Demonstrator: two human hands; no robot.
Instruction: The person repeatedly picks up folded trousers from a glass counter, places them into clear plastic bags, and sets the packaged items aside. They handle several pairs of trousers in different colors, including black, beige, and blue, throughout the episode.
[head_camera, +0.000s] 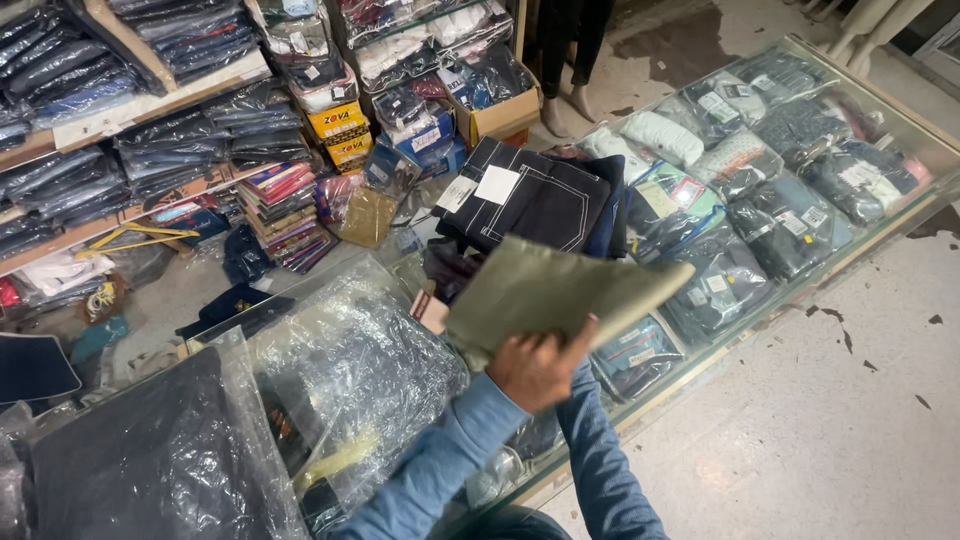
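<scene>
My left hand (535, 368) grips a folded olive-green garment (560, 290) by its near edge, thumb on top, and holds it tilted above the glass counter (880, 225). My right forearm in a blue sleeve (600, 460) reaches up under the left hand, and the right hand itself is hidden behind it. Just beyond the olive garment lies a folded dark garment with white stitching and paper tags (530, 200).
Several bagged garments (780, 170) fill the glass display case on the right. Large clear plastic bags with dark clothing (340, 370) lie on the left of the counter. Shelves of stacked packed clothes (170, 130) and boxes (500, 115) line the back. A person's bare feet (565, 110) stand behind.
</scene>
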